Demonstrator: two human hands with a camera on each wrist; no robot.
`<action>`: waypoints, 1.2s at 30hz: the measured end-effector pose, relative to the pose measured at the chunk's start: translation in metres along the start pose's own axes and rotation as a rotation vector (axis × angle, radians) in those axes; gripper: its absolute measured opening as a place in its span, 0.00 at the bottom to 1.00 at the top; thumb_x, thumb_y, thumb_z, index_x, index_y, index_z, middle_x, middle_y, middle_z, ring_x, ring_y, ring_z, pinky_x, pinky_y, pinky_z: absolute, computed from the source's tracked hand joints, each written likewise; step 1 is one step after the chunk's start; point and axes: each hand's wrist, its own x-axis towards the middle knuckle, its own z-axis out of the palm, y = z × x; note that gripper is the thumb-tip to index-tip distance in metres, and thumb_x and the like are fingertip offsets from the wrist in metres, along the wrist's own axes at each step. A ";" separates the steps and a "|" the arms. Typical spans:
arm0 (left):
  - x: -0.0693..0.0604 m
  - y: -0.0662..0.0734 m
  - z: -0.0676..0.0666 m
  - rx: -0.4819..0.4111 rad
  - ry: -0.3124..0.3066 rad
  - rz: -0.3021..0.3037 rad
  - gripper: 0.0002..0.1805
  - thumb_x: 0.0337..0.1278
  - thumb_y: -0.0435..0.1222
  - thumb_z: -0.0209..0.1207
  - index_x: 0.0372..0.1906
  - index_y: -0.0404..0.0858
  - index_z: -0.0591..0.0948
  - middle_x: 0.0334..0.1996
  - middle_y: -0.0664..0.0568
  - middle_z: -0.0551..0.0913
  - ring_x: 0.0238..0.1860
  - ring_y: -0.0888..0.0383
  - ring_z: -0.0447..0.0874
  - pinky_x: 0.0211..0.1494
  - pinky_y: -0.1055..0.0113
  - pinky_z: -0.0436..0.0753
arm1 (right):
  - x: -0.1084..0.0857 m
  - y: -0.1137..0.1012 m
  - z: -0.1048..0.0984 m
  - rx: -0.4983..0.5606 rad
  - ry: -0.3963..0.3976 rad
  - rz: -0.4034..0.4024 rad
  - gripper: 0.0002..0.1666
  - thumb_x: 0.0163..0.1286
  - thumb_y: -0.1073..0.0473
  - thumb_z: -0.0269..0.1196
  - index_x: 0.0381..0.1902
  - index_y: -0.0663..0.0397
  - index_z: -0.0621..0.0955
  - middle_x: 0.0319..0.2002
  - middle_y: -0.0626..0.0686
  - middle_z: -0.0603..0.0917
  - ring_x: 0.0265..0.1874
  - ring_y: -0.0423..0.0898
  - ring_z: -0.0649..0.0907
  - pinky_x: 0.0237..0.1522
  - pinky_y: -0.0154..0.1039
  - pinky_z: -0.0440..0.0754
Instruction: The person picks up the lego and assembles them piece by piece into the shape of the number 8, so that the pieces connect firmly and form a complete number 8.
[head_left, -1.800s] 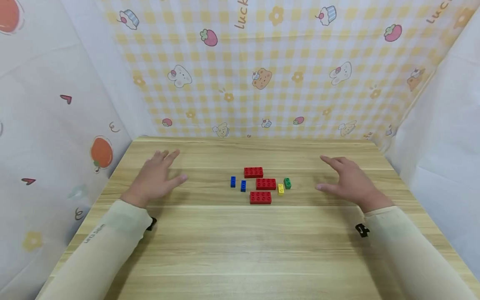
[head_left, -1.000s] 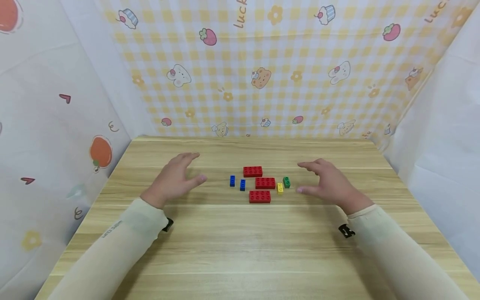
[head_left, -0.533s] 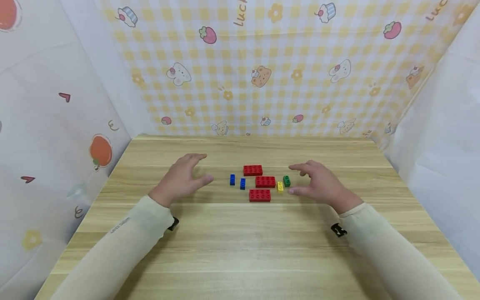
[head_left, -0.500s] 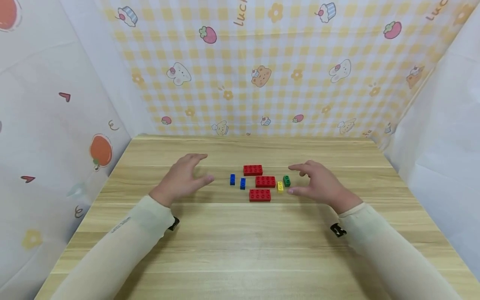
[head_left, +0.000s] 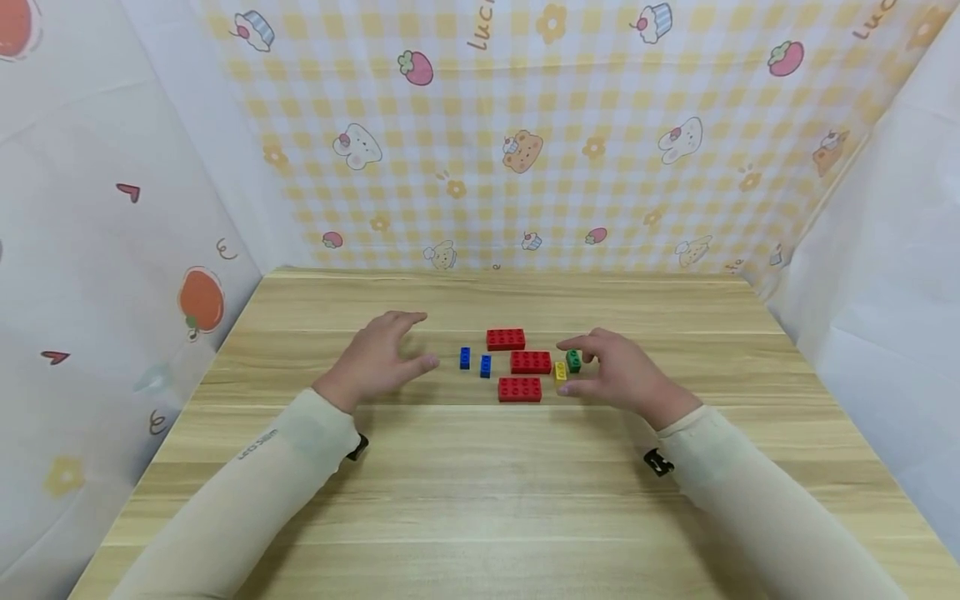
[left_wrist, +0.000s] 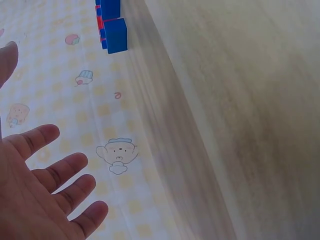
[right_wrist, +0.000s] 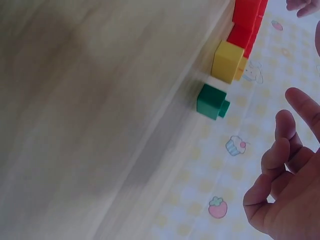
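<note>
Between the thumb and pointing finger of the nearer hand, the right hand (head_left: 621,372), show the small green plastic brick (head_left: 573,362), then the small yellow plastic brick (head_left: 560,372). Their long sides point away from the person. Thumb and finger are apart, holding nothing. Further left lie three bigger red plastic bricks (head_left: 530,362), two small blue plastic bricks (head_left: 486,367), then the left hand (head_left: 375,363), spread, holding nothing.

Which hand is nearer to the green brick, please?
Right: the right hand is close beside the green brick; the left hand is farther away, left of both blue bricks.
</note>
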 end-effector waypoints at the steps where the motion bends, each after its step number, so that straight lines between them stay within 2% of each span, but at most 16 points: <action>1: 0.000 0.000 0.000 0.002 -0.003 0.001 0.45 0.69 0.58 0.64 0.82 0.43 0.64 0.79 0.41 0.65 0.79 0.36 0.62 0.77 0.32 0.60 | 0.001 -0.001 0.001 0.001 -0.001 0.000 0.41 0.59 0.43 0.81 0.67 0.49 0.82 0.45 0.54 0.84 0.43 0.54 0.82 0.40 0.44 0.79; 9: 0.001 0.006 0.001 0.019 -0.017 0.009 0.45 0.70 0.59 0.63 0.81 0.41 0.64 0.79 0.40 0.66 0.79 0.37 0.62 0.78 0.32 0.59 | 0.007 -0.009 0.011 0.032 -0.025 0.014 0.37 0.59 0.46 0.81 0.64 0.51 0.84 0.38 0.53 0.83 0.34 0.46 0.76 0.38 0.42 0.76; 17: 0.007 0.007 0.005 0.028 -0.033 0.014 0.45 0.69 0.59 0.63 0.81 0.41 0.65 0.78 0.41 0.66 0.78 0.38 0.63 0.78 0.33 0.61 | 0.012 -0.020 0.014 0.052 -0.083 0.057 0.29 0.62 0.52 0.79 0.59 0.53 0.86 0.30 0.48 0.79 0.30 0.46 0.75 0.32 0.41 0.74; 27: 0.010 0.012 0.009 0.017 -0.059 0.012 0.43 0.69 0.59 0.62 0.80 0.41 0.67 0.78 0.40 0.67 0.78 0.37 0.63 0.77 0.33 0.62 | 0.019 -0.026 0.021 0.023 -0.160 0.107 0.23 0.64 0.51 0.78 0.55 0.49 0.88 0.37 0.47 0.85 0.34 0.46 0.78 0.38 0.41 0.78; 36: 0.014 0.015 0.014 -0.004 -0.079 0.007 0.42 0.69 0.59 0.63 0.80 0.43 0.68 0.78 0.42 0.67 0.79 0.39 0.62 0.79 0.35 0.60 | 0.022 -0.029 0.027 0.003 -0.163 0.109 0.20 0.65 0.52 0.78 0.53 0.50 0.89 0.35 0.46 0.85 0.32 0.45 0.78 0.37 0.41 0.78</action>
